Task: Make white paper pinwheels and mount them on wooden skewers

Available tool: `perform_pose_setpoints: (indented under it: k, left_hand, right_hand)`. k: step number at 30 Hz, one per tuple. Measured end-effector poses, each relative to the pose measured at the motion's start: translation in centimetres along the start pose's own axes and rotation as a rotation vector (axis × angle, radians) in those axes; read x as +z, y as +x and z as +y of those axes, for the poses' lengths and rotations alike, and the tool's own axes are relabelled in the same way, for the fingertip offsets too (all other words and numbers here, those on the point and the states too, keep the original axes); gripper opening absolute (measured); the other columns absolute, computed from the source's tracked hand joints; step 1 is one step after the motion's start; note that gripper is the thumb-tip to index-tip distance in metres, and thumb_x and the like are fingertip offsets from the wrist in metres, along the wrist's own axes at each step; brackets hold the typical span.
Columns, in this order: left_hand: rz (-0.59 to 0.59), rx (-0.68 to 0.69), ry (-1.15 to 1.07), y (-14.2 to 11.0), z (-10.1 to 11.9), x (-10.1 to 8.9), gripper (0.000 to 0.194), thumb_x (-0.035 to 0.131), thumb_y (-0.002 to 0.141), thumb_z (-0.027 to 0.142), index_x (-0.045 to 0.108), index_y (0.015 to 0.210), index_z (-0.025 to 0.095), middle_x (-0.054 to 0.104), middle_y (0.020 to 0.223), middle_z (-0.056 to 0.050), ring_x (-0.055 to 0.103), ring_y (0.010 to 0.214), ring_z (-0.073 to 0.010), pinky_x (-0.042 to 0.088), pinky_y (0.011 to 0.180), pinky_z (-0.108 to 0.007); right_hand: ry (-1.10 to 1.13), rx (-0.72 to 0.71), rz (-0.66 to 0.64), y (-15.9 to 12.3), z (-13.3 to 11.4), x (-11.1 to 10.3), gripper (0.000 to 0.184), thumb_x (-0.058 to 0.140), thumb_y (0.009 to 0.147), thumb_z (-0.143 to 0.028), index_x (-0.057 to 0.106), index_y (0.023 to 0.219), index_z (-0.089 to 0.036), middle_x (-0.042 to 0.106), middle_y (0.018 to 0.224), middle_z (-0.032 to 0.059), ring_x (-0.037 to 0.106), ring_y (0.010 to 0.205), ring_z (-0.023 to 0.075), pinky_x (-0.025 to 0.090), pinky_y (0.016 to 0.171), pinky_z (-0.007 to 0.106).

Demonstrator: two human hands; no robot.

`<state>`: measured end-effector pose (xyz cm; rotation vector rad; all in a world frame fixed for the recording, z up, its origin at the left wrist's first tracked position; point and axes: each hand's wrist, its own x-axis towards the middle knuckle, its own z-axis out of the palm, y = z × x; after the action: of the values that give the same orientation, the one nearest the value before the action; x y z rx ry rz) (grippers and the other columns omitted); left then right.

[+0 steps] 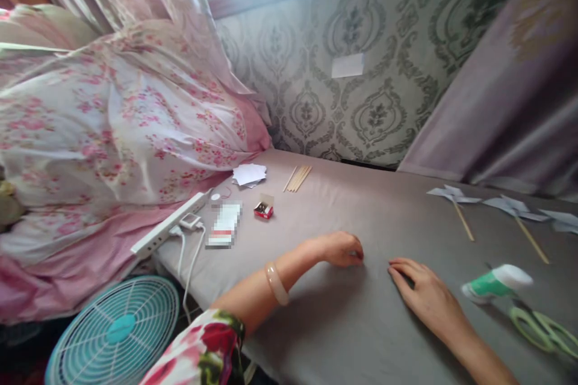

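Note:
My left hand (344, 249) rests low over the grey sheet (361, 325), its fingers curled in together. Whether anything sits in those fingers is hidden. A short gap to the right, my right hand (422, 289) lies on the sheet with its fingers stretched out, holding nothing visible. Nearest to it is a green and white glue bottle (490, 286) on its side, beside pale green scissors (539, 328). Paper pinwheels on sticks lie farther back, one pinwheel (455, 197) left of another pinwheel (515, 209).
Wooden sticks (300, 179), white paper sheets (249, 174) and a small open red box (263, 210) lie at the back left. A blurred-out flat object (224, 225) lies beside a power strip (169, 225) with cables. A fan (120, 331) stands below the left edge.

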<state>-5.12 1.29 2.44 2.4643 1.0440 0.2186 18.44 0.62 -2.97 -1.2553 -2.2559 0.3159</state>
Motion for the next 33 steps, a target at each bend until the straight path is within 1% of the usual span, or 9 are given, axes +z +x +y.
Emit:
perform_pose_setpoints:
  k: [4,8,10,14,18,21,24,29,33]
  left_hand:
    - [-0.016,0.052,-0.019,-3.0,0.2,-0.4,0.016,0.058,0.085,0.017,0.070,0.094,0.013,0.072,0.099,-0.011,0.065,0.092,-0.0174,0.047,0.083,-0.023]
    - [0.036,-0.038,-0.119,-6.2,0.6,-1.7,0.020,0.054,0.088,0.019,0.070,0.097,0.011,0.072,0.093,-0.010,0.065,0.082,-0.0150,0.046,0.075,-0.021]
    - [0.131,-0.131,-0.192,-7.7,0.7,-2.5,0.020,0.054,0.088,0.021,0.071,0.094,0.012,0.072,0.088,-0.008,0.064,0.077,-0.0133,0.045,0.071,-0.020]
    - [0.421,-0.392,-0.368,-10.4,-0.5,-4.2,0.024,0.059,0.083,0.031,0.072,0.088,0.012,0.070,0.072,-0.005,0.060,0.065,-0.0120,0.044,0.060,-0.020]
    - [0.655,-0.619,-0.359,-13.5,-4.0,-5.9,0.028,0.061,0.078,0.038,0.072,0.079,0.012,0.065,0.062,-0.003,0.056,0.057,-0.0121,0.041,0.052,-0.021]
    - [0.878,-0.893,-0.279,-16.0,-7.3,-7.9,0.025,0.062,0.074,0.034,0.072,0.075,0.012,0.066,0.061,-0.003,0.057,0.056,-0.0130,0.043,0.054,-0.022]
    - [1.000,-1.023,-0.202,-18.3,-10.6,-10.6,0.029,0.057,0.074,0.029,0.072,0.089,0.010,0.070,0.072,-0.007,0.062,0.066,-0.0157,0.046,0.060,-0.023]
    - [1.067,-1.206,-0.108,-20.2,-15.1,-14.2,0.032,0.064,0.065,0.023,0.072,0.093,0.009,0.071,0.074,-0.009,0.064,0.075,-0.0205,0.048,0.070,-0.027]
    - [1.052,-1.288,-0.072,-19.7,-18.0,-15.0,0.029,0.066,0.064,0.018,0.069,0.090,0.007,0.070,0.074,-0.011,0.065,0.078,-0.0227,0.048,0.069,-0.028]
  right_hand:
    - [-0.019,-0.063,0.081,-0.5,1.0,1.0,0.039,0.040,0.090,-0.047,0.069,0.088,-0.021,0.071,0.100,0.0075,0.063,0.094,0.0263,0.049,0.087,0.043]
    - [-0.035,-0.114,0.141,-0.9,1.5,1.6,0.042,0.038,0.091,-0.050,0.068,0.088,-0.021,0.071,0.099,0.0072,0.064,0.093,0.0258,0.050,0.084,0.042]
    - [-0.045,-0.131,0.153,-1.0,1.6,1.7,0.043,0.038,0.091,-0.051,0.068,0.088,-0.021,0.071,0.099,0.0075,0.064,0.092,0.0258,0.049,0.084,0.042]
    - [-0.062,-0.161,0.148,-1.1,1.6,1.6,0.042,0.038,0.091,-0.050,0.068,0.088,-0.021,0.070,0.100,0.0080,0.064,0.093,0.0264,0.049,0.084,0.043]
    - [-0.068,-0.191,0.168,-1.1,1.7,1.7,0.040,0.038,0.091,-0.047,0.068,0.087,-0.021,0.071,0.098,0.0090,0.065,0.090,0.0268,0.050,0.082,0.043]
    - [-0.067,-0.205,0.182,-1.1,1.8,1.9,0.038,0.039,0.090,-0.046,0.068,0.087,-0.021,0.071,0.097,0.0092,0.065,0.089,0.0271,0.051,0.081,0.043]
    - [-0.055,-0.198,0.184,-1.1,2.0,2.2,0.036,0.040,0.089,-0.045,0.067,0.087,-0.021,0.071,0.098,0.0094,0.065,0.090,0.0275,0.050,0.082,0.044]
    - [-0.047,-0.189,0.213,-1.4,2.1,2.5,0.036,0.041,0.089,-0.046,0.067,0.089,-0.021,0.071,0.097,0.0098,0.065,0.090,0.0283,0.050,0.083,0.045]
    - [-0.059,-0.186,0.215,-1.2,2.2,2.6,0.037,0.041,0.089,-0.048,0.067,0.089,-0.021,0.071,0.097,0.0090,0.066,0.089,0.0278,0.052,0.082,0.045]
